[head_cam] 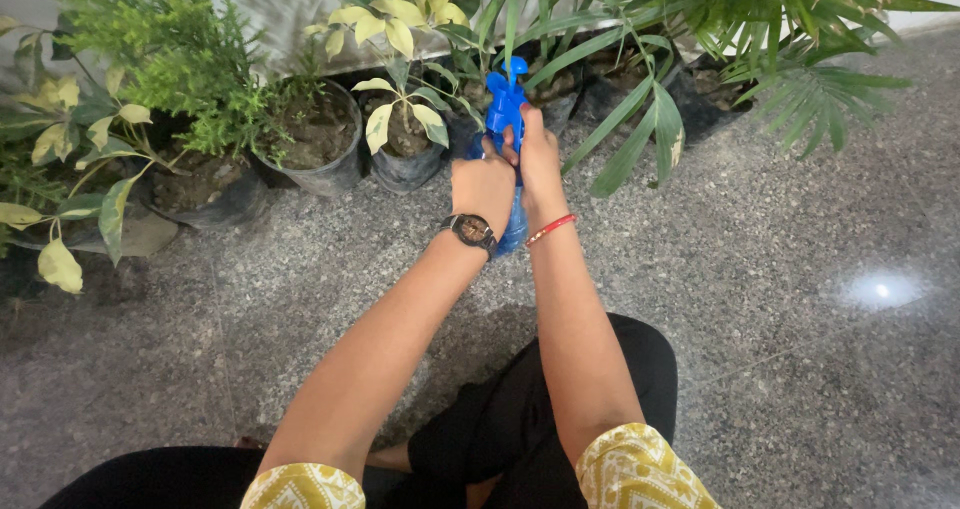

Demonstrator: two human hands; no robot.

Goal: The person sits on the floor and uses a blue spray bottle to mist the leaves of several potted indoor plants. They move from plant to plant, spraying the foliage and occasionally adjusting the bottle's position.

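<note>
Speckled floor (780, 269), blue spray bottle (506, 99), gripped

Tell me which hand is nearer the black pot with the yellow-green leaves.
Left. The left hand grips the blue spray bottle just right of the black pot; the right hand is on the bottle's far side.

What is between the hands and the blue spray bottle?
Nothing visible. Both the left hand and the right hand already grip the blue spray bottle, touching it directly.
</note>
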